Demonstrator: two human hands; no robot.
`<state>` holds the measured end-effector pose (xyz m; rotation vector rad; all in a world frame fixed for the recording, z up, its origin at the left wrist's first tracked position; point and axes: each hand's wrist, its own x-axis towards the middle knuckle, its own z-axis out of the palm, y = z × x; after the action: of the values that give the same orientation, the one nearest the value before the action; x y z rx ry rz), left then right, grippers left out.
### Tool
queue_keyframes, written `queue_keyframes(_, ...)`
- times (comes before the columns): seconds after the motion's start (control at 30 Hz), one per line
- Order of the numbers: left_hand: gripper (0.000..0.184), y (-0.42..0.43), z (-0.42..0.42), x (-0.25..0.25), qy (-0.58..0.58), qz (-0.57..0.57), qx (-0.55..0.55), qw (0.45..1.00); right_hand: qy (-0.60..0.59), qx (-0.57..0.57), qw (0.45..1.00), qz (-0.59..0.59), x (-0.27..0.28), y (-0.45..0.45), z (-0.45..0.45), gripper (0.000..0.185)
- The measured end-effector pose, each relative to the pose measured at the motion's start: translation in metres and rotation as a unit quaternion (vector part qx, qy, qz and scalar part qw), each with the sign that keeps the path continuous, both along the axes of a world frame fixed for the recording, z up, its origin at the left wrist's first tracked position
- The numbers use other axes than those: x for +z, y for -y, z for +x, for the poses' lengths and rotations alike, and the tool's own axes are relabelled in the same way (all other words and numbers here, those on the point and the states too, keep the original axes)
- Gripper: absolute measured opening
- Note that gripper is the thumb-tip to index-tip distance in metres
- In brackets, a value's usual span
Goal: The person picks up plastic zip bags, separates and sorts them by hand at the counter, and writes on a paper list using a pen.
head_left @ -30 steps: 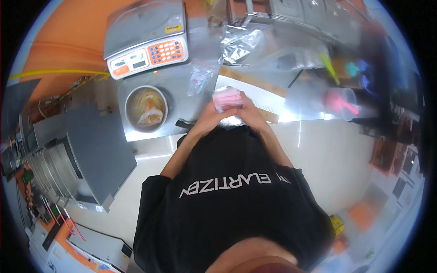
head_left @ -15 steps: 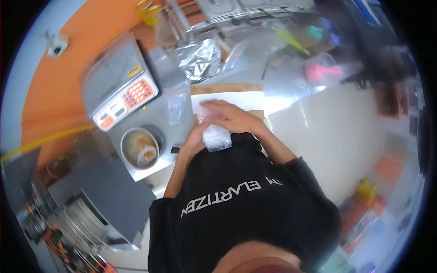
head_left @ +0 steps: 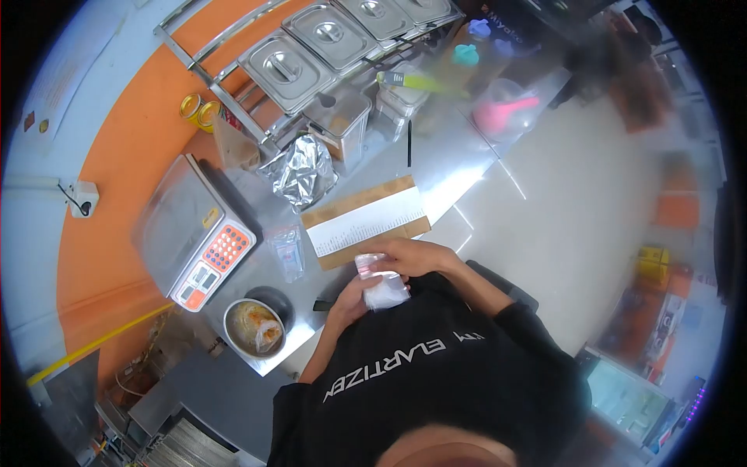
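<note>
A small clear plastic bag [head_left: 385,292] with something white inside and pink marks near its top is held close to the front of my black shirt. My left hand [head_left: 352,299] grips it from the left side. Over its upper right part, my right hand [head_left: 416,258] is closed with the fingers at the bag's top. Some fingertips are hidden behind the bag. Just beyond my hands lies a piece of brown cardboard [head_left: 342,255] with a white printed paper [head_left: 369,223] on it.
A weighing scale [head_left: 198,233] and a metal pot [head_left: 227,331] with a bag in liquid stand left. Flat plastic bags [head_left: 289,257] lie between scale and cardboard. Crumpled foil [head_left: 305,173], lidded steel pans [head_left: 331,35] and a pink scoop [head_left: 498,115] are further back.
My view has turned, so the counter things appear shifted. My right hand has come down from above the bag onto its top, and the bag now sits more upright between both hands.
</note>
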<state>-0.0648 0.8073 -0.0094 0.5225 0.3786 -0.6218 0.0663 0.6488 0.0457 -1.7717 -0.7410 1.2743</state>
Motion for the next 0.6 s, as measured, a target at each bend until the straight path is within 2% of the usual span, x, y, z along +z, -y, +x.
queue_keyframes(0.07, 0.047, 0.003, 0.004, 0.004, 0.013, 0.031, -0.049, 0.998, 0.037, 0.000, 0.999, 0.027, -0.008, 0.011, -0.002, 0.047)
queue_keyframes(0.1, 0.047, 0.004, 0.006, 0.002, -0.002, 0.027, -0.060, 0.998, 0.061, 0.006, 0.998, 0.013, 0.012, 0.009, 0.001, 0.046)
queue_keyframes(0.2, 0.048, 0.006, 0.008, -0.025, -0.035, -0.021, -0.080, 0.996, 0.234, 0.048, 0.965, 0.111, -0.021, 0.019, 0.003, 0.045)
queue_keyframes(0.3, 0.048, 0.010, 0.015, -0.026, -0.046, -0.005, -0.030, 0.998, 0.119, 0.044, 0.990, 0.064, 0.001, 0.016, 0.022, 0.046)
queue_keyframes(0.4, 0.049, 0.022, 0.032, -0.009, -0.063, -0.223, 0.104, 0.967, 0.108, -0.020, 0.993, 0.037, 0.002, 0.010, 0.042, 0.047)
queue_keyframes(0.43, 0.053, 0.021, 0.041, 0.018, -0.012, -0.065, 0.098, 0.993, 0.124, -0.035, 0.990, 0.060, -0.006, 0.009, 0.048, 0.046)
queue_keyframes(0.47, 0.057, 0.020, 0.050, 0.045, 0.021, 0.104, 0.076, 0.991, 0.153, -0.023, 0.985, 0.075, -0.013, 0.007, 0.053, 0.045)
queue_keyframes(0.5, 0.060, 0.024, 0.056, 0.047, -0.003, 0.115, 0.109, 0.987, 0.183, -0.015, 0.979, 0.093, -0.022, 0.006, 0.057, 0.045)
queue_keyframes(0.57, 0.066, 0.030, 0.064, 0.029, -0.051, 0.062, 0.159, 0.984, 0.243, -0.002, 0.963, 0.114, -0.027, 0.003, 0.060, 0.043)
queue_keyframes(0.6, 0.069, 0.035, 0.064, -0.006, -0.068, 0.001, 0.177, 0.982, 0.242, 0.008, 0.962, 0.125, -0.028, 0.002, 0.063, 0.043)
